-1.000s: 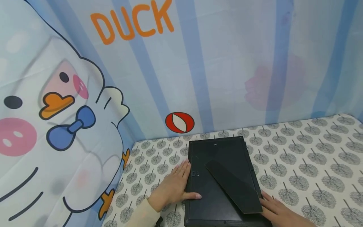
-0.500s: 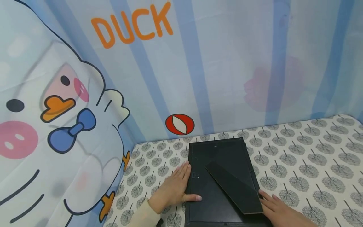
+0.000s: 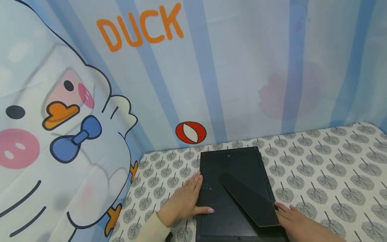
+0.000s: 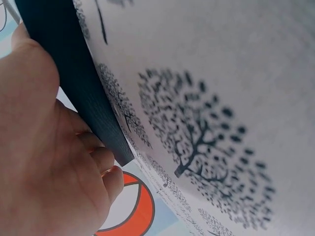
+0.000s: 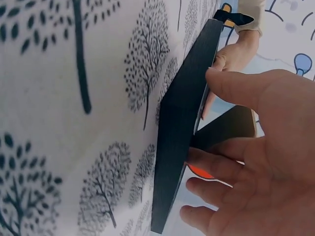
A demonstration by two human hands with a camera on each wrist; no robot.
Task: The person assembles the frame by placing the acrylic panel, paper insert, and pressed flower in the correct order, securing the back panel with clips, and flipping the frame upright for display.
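A black picture frame [image 3: 226, 215] lies face down, its back showing in the head view. The easel stand [image 3: 246, 201] on that back slants toward the lower right corner, its wide end raised. My left hand [image 3: 182, 200] rests along the left edge, fingers straight and the thumb over the back. At the lower right edge, my right hand [image 3: 293, 218] touches the frame with loosely extended fingers. In the left wrist view the frame's side [image 4: 74, 73] runs past the palm. The right wrist view shows thumb and index fingertips against the frame's rim [image 5: 179, 98].
The table is covered by a cream cloth [image 3: 320, 174] with a grey tree print. Behind it hangs a blue striped curtain [image 3: 242, 67] with a duck drawing [image 3: 105, 141] at the left and a red ball print [image 3: 190, 132] low in the middle.
The camera view shifts slightly. Both hands stay at the frame's edges, and the frame and its stand keep their position.
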